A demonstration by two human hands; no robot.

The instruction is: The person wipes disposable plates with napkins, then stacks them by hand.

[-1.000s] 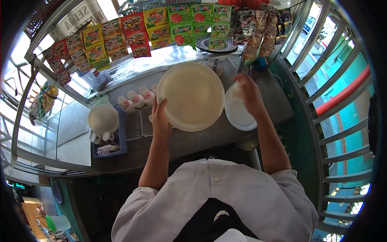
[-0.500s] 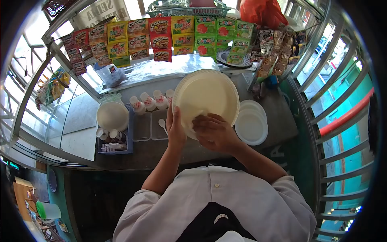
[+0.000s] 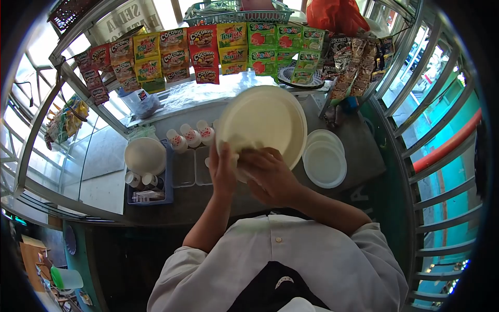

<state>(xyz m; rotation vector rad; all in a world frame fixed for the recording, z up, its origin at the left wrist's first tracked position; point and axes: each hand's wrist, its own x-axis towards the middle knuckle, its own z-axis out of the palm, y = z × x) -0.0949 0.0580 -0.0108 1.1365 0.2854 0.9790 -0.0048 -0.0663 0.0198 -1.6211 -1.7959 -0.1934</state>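
A large round cream plate or lid (image 3: 265, 117) is held up, tilted, over the counter. My left hand (image 3: 223, 174) grips its lower left edge. Against the plate's lower inner face lies my right hand (image 3: 270, 174), its fingers bent together and blurred; a small pale piece, partly hidden, shows at the fingertips. Right of the plate, stacked white round lids or plates (image 3: 325, 164) lie on the counter. To the left are clear rectangular containers (image 3: 183, 169) and a row of upside-down printed cups (image 3: 189, 135).
A blue basket (image 3: 169, 182) with jars and a round white lid (image 3: 145, 156) stands at the left. Sachet strips (image 3: 202, 52) hang across the front, below a green basket (image 3: 239, 16). Metal bars (image 3: 442, 190) line the right side.
My right hand has slid left across the plate, close to my left hand. The plate has shifted slightly left and up, and now hides more of the cups and the spoon.
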